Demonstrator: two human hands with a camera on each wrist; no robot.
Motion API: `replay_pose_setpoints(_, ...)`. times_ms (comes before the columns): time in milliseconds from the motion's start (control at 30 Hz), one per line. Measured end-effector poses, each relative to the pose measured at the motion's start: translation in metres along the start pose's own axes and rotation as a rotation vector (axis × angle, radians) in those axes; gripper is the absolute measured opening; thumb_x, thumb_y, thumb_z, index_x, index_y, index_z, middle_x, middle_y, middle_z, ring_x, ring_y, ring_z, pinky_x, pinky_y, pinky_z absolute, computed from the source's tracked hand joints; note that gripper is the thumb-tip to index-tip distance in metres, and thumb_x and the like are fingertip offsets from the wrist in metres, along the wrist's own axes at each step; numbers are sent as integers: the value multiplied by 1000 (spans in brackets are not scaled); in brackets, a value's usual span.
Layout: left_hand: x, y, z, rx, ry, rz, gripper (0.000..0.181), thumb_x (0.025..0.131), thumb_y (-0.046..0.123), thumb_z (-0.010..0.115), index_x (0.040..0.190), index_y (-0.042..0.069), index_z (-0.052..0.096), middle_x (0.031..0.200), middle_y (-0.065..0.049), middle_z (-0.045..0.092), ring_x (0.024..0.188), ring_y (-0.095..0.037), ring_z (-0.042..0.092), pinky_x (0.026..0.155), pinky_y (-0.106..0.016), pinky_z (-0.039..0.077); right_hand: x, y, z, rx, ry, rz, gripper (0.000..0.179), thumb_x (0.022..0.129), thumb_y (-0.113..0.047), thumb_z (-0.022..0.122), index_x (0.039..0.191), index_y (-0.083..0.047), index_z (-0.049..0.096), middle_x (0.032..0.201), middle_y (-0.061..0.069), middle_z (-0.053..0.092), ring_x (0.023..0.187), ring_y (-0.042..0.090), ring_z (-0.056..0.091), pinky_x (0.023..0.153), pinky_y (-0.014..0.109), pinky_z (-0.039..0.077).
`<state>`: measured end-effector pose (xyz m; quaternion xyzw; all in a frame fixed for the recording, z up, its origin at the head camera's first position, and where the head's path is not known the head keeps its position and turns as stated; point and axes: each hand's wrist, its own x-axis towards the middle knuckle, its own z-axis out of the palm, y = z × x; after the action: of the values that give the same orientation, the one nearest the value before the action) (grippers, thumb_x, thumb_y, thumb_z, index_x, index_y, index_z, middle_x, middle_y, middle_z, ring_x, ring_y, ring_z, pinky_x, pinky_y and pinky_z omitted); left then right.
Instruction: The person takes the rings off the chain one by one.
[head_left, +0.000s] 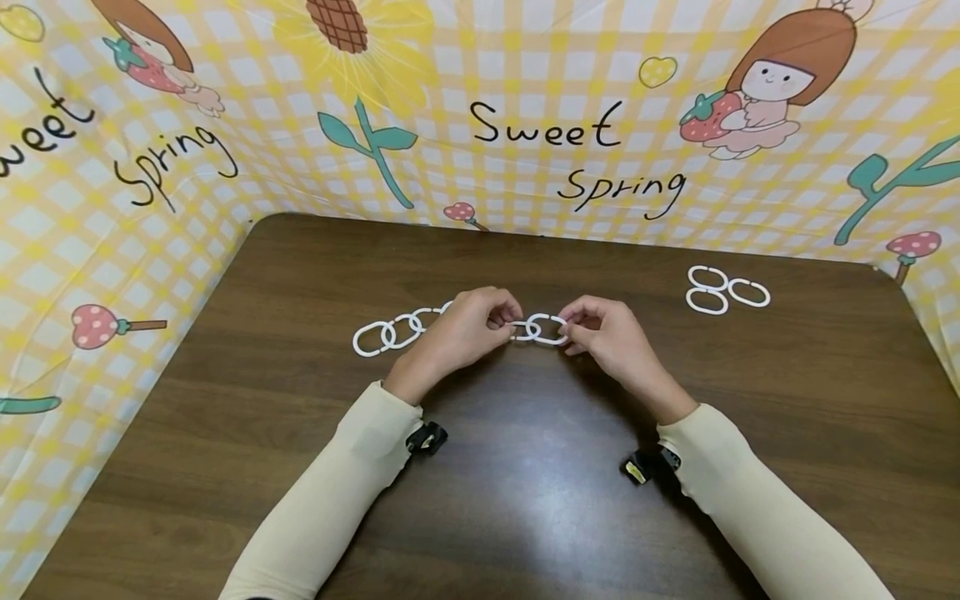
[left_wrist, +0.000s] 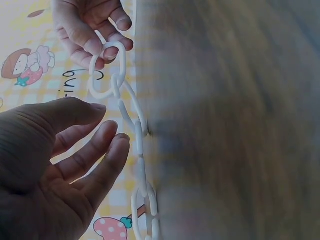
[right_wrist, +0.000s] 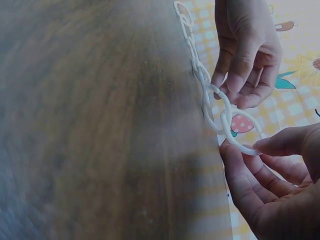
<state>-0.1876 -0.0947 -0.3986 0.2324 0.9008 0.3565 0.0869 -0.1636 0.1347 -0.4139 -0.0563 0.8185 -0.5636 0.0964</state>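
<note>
A chain of white plastic oval links [head_left: 356,340] runs across the middle of the brown table, partly hidden behind my left hand [head_left: 467,327]. My right hand [head_left: 609,335] pinches the end link [left_wrist: 92,75] between thumb and fingertips, holding that end raised off the table. In the left wrist view, the left thumb and fingers are parted beside the chain, with a gap between the fingertips and the links. From the right wrist, the left fingertips appear right by the second link [right_wrist: 226,102]. The chain's far end lies on the table to the left.
Three loose white links [head_left: 707,313] lie together at the table's back right. A yellow checked cloth [head_left: 525,192] with cartoon prints hangs along the back and left edges of the table [head_left: 510,517]. Small black devices [head_left: 426,439] sit at both wrists.
</note>
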Motion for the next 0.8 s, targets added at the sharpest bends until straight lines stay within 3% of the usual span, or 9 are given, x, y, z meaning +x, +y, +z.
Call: replay_pose_setpoints(800, -3, 0, -5, 158, -116, 6, 13, 93, 5, 74, 106, 8, 75, 102, -6, 70, 94, -20, 66, 85, -35, 56, -1, 0, 0, 12, 8, 4, 15, 97, 5, 64, 110, 11, 69, 98, 22, 68, 79, 23, 72, 67, 29, 63)
